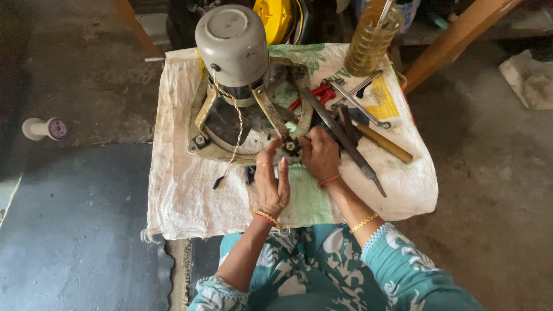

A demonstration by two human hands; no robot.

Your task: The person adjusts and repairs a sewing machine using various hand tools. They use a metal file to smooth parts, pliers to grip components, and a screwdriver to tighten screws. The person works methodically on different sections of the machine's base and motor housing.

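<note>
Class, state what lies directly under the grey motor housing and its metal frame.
A white woven sack is spread under the metal frame and grey motor housing. Whatever supports the sack is covered, so it cannot be seen.

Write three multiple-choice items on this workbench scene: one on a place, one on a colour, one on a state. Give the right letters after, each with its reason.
1. Where does the ribbed clear plastic bottle of yellowish liquid stand?
A. at the far right corner of the white woven sack cloth
B. on the floor by the spool
C. in the person's lap

2. What colour are the handles of the pliers beside the long dark metal file?
A. blue
B. red
C. green

3. How do the left hand and right hand stand?
A. both flat on the cloth
B. one raised off the bench
C. fingertips of both meet at a small dark round part on the grey motor unit's metal frame

Answers: 1 A, it stands at the cloth's far right edge. 2 B, red handles show by the file. 3 C, both hands close in on the part.
</note>
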